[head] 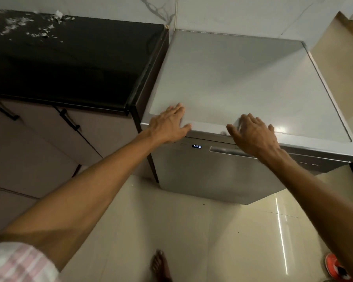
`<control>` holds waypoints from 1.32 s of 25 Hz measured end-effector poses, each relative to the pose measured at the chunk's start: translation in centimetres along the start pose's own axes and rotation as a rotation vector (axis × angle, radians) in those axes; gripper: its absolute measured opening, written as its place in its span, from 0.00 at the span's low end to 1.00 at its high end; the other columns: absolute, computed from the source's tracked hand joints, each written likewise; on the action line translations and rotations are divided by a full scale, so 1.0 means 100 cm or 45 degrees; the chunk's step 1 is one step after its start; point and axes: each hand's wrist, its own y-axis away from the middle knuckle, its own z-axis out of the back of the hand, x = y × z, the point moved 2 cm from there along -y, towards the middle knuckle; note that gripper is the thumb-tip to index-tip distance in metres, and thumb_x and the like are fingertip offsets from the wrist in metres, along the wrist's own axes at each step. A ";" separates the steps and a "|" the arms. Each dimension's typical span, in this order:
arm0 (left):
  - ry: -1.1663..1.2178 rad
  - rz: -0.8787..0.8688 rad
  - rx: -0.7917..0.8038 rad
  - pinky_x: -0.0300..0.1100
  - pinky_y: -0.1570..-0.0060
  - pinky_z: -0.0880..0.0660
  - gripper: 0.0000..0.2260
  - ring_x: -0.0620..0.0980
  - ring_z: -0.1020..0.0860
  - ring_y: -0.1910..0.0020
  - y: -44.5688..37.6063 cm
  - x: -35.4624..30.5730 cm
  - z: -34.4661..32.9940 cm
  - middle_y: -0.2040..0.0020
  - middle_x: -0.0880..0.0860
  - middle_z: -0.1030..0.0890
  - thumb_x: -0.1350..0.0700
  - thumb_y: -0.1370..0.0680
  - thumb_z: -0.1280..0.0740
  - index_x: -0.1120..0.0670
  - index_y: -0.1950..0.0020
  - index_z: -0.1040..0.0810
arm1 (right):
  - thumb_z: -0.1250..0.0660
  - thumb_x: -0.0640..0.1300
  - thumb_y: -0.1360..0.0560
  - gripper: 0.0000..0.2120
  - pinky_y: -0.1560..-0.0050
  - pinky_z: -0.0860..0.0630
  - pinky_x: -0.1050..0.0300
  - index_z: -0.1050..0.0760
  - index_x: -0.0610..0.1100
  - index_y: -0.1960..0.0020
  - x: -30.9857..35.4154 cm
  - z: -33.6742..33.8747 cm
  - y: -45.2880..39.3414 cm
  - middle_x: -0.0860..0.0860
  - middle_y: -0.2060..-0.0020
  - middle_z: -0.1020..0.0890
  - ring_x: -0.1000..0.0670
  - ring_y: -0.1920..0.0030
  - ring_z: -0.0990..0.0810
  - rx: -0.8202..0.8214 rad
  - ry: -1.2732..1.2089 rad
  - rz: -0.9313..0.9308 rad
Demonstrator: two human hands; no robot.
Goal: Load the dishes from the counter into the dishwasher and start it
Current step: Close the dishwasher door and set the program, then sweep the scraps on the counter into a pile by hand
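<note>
Head view: dishwasher (216,171) stands door closed beside the black worktop (69,64), display (196,146) reading 1:30; left hand (168,125) and right hand (253,135) lie flat, fingers straight, apparently touching its top front edge, each grip holding nothing.

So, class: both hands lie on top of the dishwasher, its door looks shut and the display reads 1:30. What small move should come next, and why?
Probably lift the left hand and right hand off the dishwasher top and step back. The door appears closed, the display shows 1:30, and no dishes show on the black counter, so the loading looks done. Whether the cycle is running cannot be told.
</note>
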 end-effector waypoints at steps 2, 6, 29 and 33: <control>0.062 -0.050 -0.012 0.53 0.26 0.41 0.34 0.53 0.46 0.22 0.011 0.000 0.013 0.20 0.52 0.48 0.40 0.20 0.40 0.55 0.21 0.46 | 0.43 0.60 0.20 0.28 0.34 0.33 0.39 0.31 0.39 0.33 0.035 0.008 0.011 0.42 0.38 0.24 0.40 0.36 0.26 -0.117 -0.131 0.098; 0.360 -0.010 -0.141 0.48 0.26 0.45 0.33 0.49 0.50 0.21 0.065 0.014 0.038 0.20 0.50 0.49 0.43 0.19 0.39 0.53 0.20 0.48 | 0.42 0.60 0.20 0.30 0.30 0.33 0.47 0.33 0.39 0.28 0.106 0.025 0.043 0.42 0.31 0.27 0.42 0.31 0.29 -0.086 -0.396 0.216; 0.896 0.735 -0.700 0.54 0.43 0.22 0.29 0.61 0.20 0.44 0.144 0.183 0.160 0.29 0.52 0.27 0.38 0.23 0.37 0.44 0.24 0.39 | 0.52 0.72 0.25 0.38 0.28 0.35 0.42 0.40 0.50 0.23 0.366 0.082 -0.015 0.50 0.25 0.35 0.50 0.26 0.38 0.133 -0.680 0.776; 0.927 0.867 -0.788 0.49 0.56 0.19 0.27 0.56 0.17 0.54 0.136 0.218 0.181 0.41 0.65 0.21 0.41 0.21 0.37 0.46 0.24 0.38 | 0.54 0.71 0.26 0.39 0.27 0.36 0.42 0.39 0.48 0.24 0.415 0.084 -0.045 0.49 0.26 0.33 0.50 0.26 0.37 0.134 -0.657 0.917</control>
